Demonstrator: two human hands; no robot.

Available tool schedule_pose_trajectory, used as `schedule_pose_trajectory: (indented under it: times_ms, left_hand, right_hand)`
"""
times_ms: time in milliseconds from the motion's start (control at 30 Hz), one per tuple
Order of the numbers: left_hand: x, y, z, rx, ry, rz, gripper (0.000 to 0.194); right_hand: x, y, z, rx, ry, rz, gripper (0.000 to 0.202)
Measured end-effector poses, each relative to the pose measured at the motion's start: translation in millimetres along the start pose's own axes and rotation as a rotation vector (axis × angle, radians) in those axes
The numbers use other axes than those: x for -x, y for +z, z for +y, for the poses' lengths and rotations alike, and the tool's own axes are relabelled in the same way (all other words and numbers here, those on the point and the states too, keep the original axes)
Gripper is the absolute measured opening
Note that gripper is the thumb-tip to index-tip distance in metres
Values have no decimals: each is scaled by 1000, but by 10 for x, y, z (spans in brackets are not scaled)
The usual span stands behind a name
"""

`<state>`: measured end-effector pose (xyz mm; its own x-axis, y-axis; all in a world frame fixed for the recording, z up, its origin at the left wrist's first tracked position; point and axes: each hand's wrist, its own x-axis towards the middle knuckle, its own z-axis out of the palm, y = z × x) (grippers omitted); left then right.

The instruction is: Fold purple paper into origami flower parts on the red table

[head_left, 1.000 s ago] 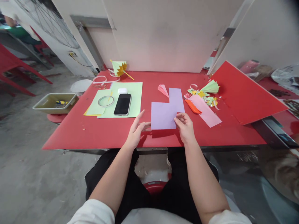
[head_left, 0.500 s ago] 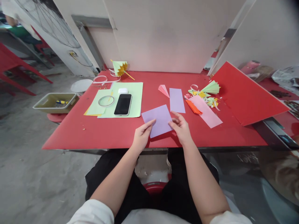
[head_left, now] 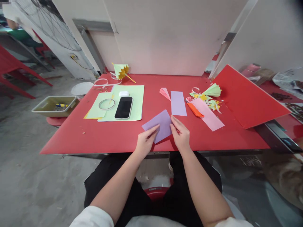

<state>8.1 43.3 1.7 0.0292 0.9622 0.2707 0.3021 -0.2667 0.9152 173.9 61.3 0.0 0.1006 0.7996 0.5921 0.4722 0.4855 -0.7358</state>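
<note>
A sheet of purple paper (head_left: 163, 124) is held up just above the front of the red table, tilted. My left hand (head_left: 148, 137) pinches its lower left part between thumb and fingers. At the right edge, my right hand (head_left: 180, 132) grips the same sheet with thumb and fingertips. Just beyond it lies a second purple paper strip (head_left: 179, 103). A pleated pink paper fan (head_left: 165, 93) rests beside that strip. To the right are an orange utility knife (head_left: 195, 110) and a pink paper strip (head_left: 209, 116).
On the left, a phone (head_left: 123, 107), a white case (head_left: 124, 94) and a roll of tape (head_left: 106, 104) lie on green paper (head_left: 138, 102). A large red board (head_left: 253, 97) leans at the right. Paper scraps and a pleated green fan (head_left: 213, 90) sit near it.
My right hand's fingers have closed more tightly on the purple sheet's right edge. The sheet has tilted and looks narrower. The whole view has shifted slightly.
</note>
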Motion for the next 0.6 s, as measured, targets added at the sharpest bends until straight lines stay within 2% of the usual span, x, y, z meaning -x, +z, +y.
schedule_pose_trajectory:
  times_ms: [133,333,467,600]
  left_hand:
    - [3,-14,-10,-41,46,16,30]
    - [18,-11,-36,-44,64,35,28]
    - [15,-7,-47,-48,94,54,26]
    - [9,-24,-56,-84,144,42,27]
  right_hand:
    - [7,-5,-42,32,-134,74,34]
    - [3,-27,-85,-20,-84,131,17]
    - [0,-6,-56,109,-163,176,7]
    - [5,15,-14,209,-234,191,9]
